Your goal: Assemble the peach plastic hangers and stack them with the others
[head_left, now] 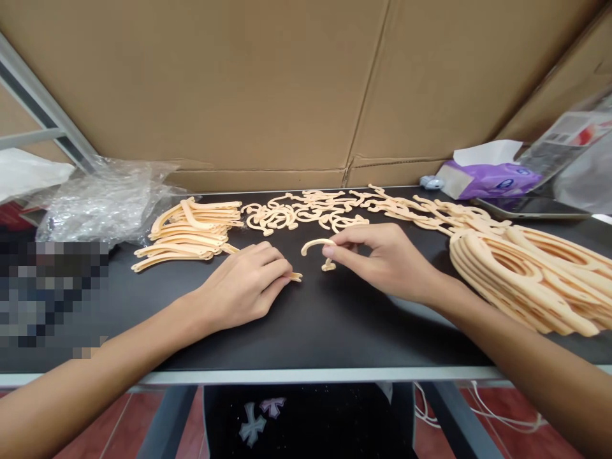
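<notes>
My left hand (pixel 246 284) is closed over a long cream plastic arm piece, resting low on the black tabletop. A notched end of the arm piece (pixel 296 277) sticks out past my fingertips. My right hand (pixel 377 255) pinches a curved cream plastic hook (pixel 314 243) between thumb and fingers, slightly to the right of that end and apart from it. Below the right fingertips shows a small cream end (pixel 328 265); whether it belongs to the same hook I cannot tell. To the left of my left hand lies a pile of similar cream arm pieces (pixel 191 233).
Loose cream hooks (pixel 272 218) are scattered at the back. Joined cream pieces (pixel 444 213) lead to stacked flat cream frames (pixel 526 274) at right. Behind them are a purple tissue pack (pixel 492 180) and a phone (pixel 530 207). Bubble wrap (pixel 105 201) lies left; cardboard (pixel 229 89) walls the back.
</notes>
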The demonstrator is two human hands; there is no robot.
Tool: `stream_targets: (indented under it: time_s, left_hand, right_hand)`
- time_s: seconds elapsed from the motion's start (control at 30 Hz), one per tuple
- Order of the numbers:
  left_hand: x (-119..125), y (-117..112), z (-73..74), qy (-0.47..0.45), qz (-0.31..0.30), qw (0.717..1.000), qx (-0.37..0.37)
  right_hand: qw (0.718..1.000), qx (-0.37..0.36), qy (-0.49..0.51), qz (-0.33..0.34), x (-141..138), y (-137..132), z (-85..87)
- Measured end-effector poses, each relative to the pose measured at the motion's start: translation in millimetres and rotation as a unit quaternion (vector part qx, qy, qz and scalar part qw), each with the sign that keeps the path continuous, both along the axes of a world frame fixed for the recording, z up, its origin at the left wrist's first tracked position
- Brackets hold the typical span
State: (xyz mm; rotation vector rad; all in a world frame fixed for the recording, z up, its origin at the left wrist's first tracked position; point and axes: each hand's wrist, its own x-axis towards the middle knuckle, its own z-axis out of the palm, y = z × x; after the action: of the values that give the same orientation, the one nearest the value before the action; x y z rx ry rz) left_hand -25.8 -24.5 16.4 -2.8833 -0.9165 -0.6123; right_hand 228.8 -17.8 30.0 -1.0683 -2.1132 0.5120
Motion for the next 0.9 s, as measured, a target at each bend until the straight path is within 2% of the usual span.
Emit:
stream_targets:
  time_s: [0.23,0.33,0.43,0.5,0.9]
  left_hand:
    - [0.2,-0.5,-0.8,-0.002,-0.003,1.0,0.007]
    - [0.7,-0.5,-1.2,-0.011,-0.007,1.0,0.01]
    - [1.4,-0.3,-2.5,-0.026,-0.027,0.999,0.015]
    - [1.9,0.1,-3.9,-0.034,-0.041,0.998,0.019]
    - [6.0,0.9,-9.9,-0.066,-0.06,0.995,0.052]
  right_hand:
    - [0.996,-0.06,-0.058,0.023,1.8,3.7,-6.8]
    - [0.989,-0.141,-0.006,0.046,1.7,3.9,-5.4]
    - [0.968,-0.227,0.078,0.077,-2.1,2.7,-3.6]
    - [0.955,-0.257,0.118,0.092,-5.9,1.7,-3.3]
    - [0.941,-0.291,0.152,0.083,-18.4,4.4,-7.5]
